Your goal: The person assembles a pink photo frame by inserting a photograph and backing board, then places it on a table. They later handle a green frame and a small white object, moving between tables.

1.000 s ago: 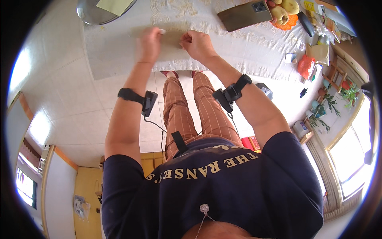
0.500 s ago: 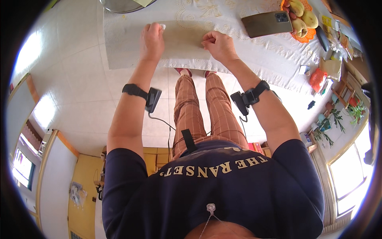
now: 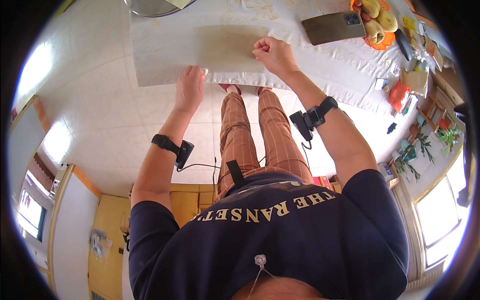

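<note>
My left hand (image 3: 190, 89) is closed over the near edge of a table with a pale embossed tablecloth (image 3: 165, 55). A small white bit (image 3: 205, 72) shows at its fingertips, too small to name. Further right, my right hand (image 3: 276, 55) is held in a pinch above the cloth; whatever is between its thumb and fingers, if anything, cannot be made out. A brownish-grey rectangular patch (image 3: 225, 47) lies on the cloth between the hands; whether it is a thin sheet or a shadow is unclear. Both wrists carry black strapped devices.
A dark phone (image 3: 332, 28) lies right of my right hand, beside an orange basket (image 3: 384, 44) of yellowish fruit. Part of a round metal tray (image 3: 155, 7) shows at the far left. Bags and a red packet (image 3: 399, 96) sit along the right, with plants (image 3: 422, 147) beyond.
My left hand has drawn back toward me, from over the patch to the table's near edge, with the white bit still at its fingertips. My right hand has hardly moved and stays pinched.
</note>
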A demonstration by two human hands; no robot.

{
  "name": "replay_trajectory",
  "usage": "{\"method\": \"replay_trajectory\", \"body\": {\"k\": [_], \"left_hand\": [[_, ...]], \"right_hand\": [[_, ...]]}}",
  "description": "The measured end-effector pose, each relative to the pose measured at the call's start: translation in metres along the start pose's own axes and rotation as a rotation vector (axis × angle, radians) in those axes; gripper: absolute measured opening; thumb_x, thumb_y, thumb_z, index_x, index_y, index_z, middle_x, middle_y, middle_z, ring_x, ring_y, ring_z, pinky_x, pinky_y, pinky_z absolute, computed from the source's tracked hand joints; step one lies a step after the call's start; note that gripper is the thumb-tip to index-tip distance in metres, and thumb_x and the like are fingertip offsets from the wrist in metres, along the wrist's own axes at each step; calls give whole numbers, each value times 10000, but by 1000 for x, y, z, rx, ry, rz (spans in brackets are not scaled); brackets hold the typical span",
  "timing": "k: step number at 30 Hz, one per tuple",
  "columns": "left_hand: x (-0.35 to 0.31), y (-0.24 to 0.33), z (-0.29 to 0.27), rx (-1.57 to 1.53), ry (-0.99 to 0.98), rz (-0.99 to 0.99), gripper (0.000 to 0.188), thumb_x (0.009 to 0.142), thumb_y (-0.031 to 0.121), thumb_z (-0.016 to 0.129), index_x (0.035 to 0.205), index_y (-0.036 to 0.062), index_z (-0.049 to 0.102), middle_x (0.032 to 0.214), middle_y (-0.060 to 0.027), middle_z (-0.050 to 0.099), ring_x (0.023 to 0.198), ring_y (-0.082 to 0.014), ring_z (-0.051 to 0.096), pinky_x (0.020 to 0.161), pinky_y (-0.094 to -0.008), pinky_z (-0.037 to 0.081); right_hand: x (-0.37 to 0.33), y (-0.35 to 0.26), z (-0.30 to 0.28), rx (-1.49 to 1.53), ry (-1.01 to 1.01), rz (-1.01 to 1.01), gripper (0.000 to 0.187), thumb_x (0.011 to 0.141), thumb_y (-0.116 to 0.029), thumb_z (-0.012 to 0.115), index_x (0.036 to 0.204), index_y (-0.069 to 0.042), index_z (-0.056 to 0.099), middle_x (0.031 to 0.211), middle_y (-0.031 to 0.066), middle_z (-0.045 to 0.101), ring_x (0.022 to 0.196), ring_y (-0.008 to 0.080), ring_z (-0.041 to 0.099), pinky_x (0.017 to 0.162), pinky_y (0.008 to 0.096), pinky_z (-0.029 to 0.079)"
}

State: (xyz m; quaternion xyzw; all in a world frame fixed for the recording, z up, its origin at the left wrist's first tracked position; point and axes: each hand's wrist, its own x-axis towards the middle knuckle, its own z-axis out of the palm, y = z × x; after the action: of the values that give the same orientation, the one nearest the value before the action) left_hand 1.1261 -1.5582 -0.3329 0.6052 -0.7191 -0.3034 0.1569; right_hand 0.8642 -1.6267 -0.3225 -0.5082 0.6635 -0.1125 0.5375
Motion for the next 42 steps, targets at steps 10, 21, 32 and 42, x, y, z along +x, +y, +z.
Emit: {"method": "replay_trajectory", "body": {"k": [10, 21, 32, 42], "left_hand": [[56, 41, 37, -220, 30, 107, 59, 808, 51, 599, 799, 40, 541, 783, -137, 571, 737, -356, 557, 630, -423, 454], [57, 37, 40, -298, 26, 97, 96, 779, 6, 611, 770, 32, 519, 768, -121, 561, 703, -337, 557, 614, -400, 462], [57, 34, 40, -289, 37, 112, 94, 783, 0, 593, 781, 35, 505, 785, -117, 566, 711, -342, 561, 613, -407, 469], [57, 36, 38, -289, 21, 96, 90, 787, 10, 599, 783, 36, 512, 774, -120, 556, 743, -351, 558, 638, -427, 461]], "right_hand": [[6, 1, -2, -144, -6, -20, 161, 796, -192, 710, 842, -43, 672, 742, 55, 681, 661, 128, 649, 622, 270, 508], [43, -28, 5, -469, -8, -115, 245, 730, -294, 729, 727, -74, 623, 668, 90, 645, 658, 247, 641, 624, 358, 506], [46, -34, -5, -354, -93, -25, 187, 736, -192, 703, 673, -90, 559, 620, 29, 640, 599, 107, 659, 556, 259, 501], [46, -34, -8, -282, -115, 0, 204, 701, -228, 727, 691, -87, 579, 625, 39, 651, 588, 128, 659, 588, 265, 517]]}}
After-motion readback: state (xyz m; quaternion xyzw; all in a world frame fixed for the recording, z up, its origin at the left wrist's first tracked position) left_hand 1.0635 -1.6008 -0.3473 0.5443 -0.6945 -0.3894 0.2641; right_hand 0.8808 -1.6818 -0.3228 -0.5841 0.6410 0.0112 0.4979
